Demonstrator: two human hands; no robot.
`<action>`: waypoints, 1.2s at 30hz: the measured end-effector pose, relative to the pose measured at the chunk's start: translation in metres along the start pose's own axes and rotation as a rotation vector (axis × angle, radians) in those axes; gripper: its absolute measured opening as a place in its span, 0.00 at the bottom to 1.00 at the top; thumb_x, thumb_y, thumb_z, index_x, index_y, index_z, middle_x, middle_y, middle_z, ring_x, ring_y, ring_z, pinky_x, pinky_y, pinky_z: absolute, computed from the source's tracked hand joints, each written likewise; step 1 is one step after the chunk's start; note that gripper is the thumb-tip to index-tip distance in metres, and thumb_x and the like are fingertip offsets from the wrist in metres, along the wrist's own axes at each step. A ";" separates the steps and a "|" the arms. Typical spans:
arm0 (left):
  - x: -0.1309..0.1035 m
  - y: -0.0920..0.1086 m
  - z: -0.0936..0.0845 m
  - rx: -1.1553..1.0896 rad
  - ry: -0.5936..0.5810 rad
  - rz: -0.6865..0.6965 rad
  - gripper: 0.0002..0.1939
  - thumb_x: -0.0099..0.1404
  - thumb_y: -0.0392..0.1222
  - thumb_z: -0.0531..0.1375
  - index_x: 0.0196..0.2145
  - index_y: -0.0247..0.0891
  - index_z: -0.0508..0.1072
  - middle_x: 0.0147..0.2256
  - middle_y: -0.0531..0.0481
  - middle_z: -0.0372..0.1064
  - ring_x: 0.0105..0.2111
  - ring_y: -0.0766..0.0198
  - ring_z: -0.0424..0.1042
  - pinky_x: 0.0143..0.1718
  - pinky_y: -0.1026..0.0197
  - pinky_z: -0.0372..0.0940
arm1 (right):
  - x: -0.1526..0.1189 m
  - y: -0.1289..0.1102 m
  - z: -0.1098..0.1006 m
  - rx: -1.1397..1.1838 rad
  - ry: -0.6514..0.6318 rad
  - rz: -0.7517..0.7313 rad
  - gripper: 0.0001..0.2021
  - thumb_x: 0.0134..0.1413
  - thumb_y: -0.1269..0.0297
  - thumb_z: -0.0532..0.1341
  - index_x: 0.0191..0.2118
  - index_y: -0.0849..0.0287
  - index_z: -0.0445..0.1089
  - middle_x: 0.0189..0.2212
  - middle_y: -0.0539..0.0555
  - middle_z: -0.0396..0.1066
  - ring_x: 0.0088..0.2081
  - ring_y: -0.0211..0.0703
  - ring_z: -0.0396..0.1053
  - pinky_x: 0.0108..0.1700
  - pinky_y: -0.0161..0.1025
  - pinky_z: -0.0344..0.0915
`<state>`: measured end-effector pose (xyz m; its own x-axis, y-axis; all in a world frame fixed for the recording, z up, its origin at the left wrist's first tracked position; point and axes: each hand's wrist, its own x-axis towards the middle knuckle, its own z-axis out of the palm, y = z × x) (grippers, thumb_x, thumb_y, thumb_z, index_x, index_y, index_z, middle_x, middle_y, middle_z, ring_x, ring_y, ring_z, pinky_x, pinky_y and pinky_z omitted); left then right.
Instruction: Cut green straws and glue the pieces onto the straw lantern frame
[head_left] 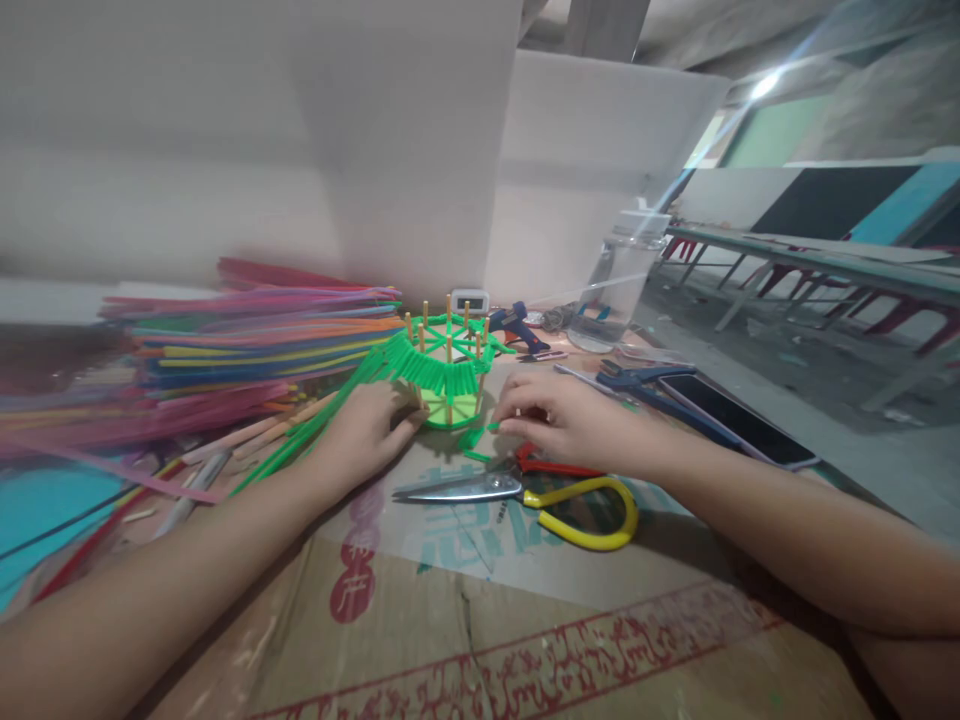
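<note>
A round frame of wooden sticks wrapped with a band of green pipe cleaner stands upright on a light-green disc base, between the two hands. The band hides the middle of the front sticks, and the left fingertips cover part of the base's near left edge.

The left hand is at the frame's lower left, thumb and index finger beside the base with a narrow gap showing; the other fingers are hidden, and whether the tips grip a stick cannot be told. The right hand is just right of the base, apart from the frame, its fingers curled and thumb near the index finger. A short green bit shows at these tips, but blur leaves unclear whether it is pinched. Small green pieces lie just beside them.

Nearer the person lie scissors with a yellow loop; a red handle beside it is partly hidden by the right hand. Bundled pipe cleaners at the left are smeared by blur. Beyond the frame is a small white digital clock, its reading illegible. A clear bottle and phone sit at the right.
</note>
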<state>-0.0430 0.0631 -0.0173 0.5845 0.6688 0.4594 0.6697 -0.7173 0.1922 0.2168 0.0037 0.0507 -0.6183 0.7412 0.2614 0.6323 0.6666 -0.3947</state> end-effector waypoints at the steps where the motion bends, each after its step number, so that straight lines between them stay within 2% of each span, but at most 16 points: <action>1: 0.000 0.000 0.000 0.000 -0.004 -0.002 0.12 0.69 0.43 0.53 0.35 0.36 0.74 0.34 0.47 0.73 0.36 0.57 0.72 0.40 0.56 0.62 | 0.000 0.000 0.001 0.043 0.029 0.017 0.10 0.61 0.62 0.59 0.34 0.60 0.75 0.31 0.53 0.74 0.33 0.39 0.69 0.35 0.37 0.63; 5: 0.001 0.001 -0.001 0.004 -0.024 -0.028 0.11 0.68 0.42 0.54 0.34 0.36 0.74 0.33 0.47 0.74 0.35 0.58 0.72 0.38 0.57 0.62 | 0.001 -0.002 0.007 0.411 0.111 0.218 0.11 0.62 0.62 0.57 0.32 0.61 0.73 0.26 0.51 0.74 0.27 0.36 0.71 0.30 0.35 0.67; 9: 0.001 0.001 -0.001 0.003 -0.034 -0.029 0.11 0.68 0.42 0.54 0.34 0.37 0.74 0.33 0.47 0.74 0.35 0.58 0.72 0.38 0.58 0.62 | 0.005 -0.002 0.015 0.755 0.167 0.298 0.08 0.58 0.62 0.61 0.33 0.61 0.73 0.28 0.53 0.76 0.29 0.38 0.75 0.35 0.39 0.73; 11: 0.000 0.000 0.000 0.000 -0.035 -0.014 0.11 0.68 0.42 0.53 0.34 0.37 0.74 0.33 0.47 0.74 0.35 0.58 0.72 0.38 0.57 0.62 | 0.006 0.000 0.019 0.850 0.184 0.346 0.10 0.56 0.59 0.63 0.31 0.61 0.71 0.27 0.53 0.77 0.27 0.37 0.75 0.33 0.37 0.74; 14: -0.001 -0.002 0.001 -0.005 -0.026 -0.002 0.12 0.69 0.44 0.53 0.35 0.37 0.74 0.33 0.46 0.73 0.36 0.58 0.72 0.39 0.57 0.62 | 0.007 0.002 0.024 0.894 0.252 0.397 0.13 0.55 0.55 0.64 0.30 0.61 0.69 0.26 0.53 0.77 0.24 0.35 0.73 0.28 0.34 0.72; 19: -0.002 -0.003 0.002 -0.016 -0.010 0.011 0.13 0.70 0.44 0.52 0.35 0.37 0.74 0.34 0.46 0.73 0.37 0.58 0.71 0.40 0.56 0.63 | 0.013 0.002 0.033 0.929 0.358 0.341 0.16 0.55 0.52 0.64 0.29 0.60 0.67 0.23 0.50 0.74 0.23 0.35 0.72 0.27 0.33 0.71; 36: -0.001 0.001 -0.001 -0.023 -0.011 0.014 0.12 0.69 0.42 0.53 0.33 0.37 0.73 0.32 0.47 0.72 0.35 0.58 0.71 0.39 0.57 0.62 | 0.021 -0.002 0.043 1.019 0.385 0.362 0.15 0.54 0.52 0.63 0.30 0.60 0.66 0.21 0.49 0.73 0.21 0.35 0.70 0.25 0.33 0.69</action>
<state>-0.0437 0.0616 -0.0164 0.5987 0.6606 0.4529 0.6507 -0.7309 0.2059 0.1821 0.0147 0.0188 -0.1822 0.9685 0.1699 -0.0363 0.1660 -0.9855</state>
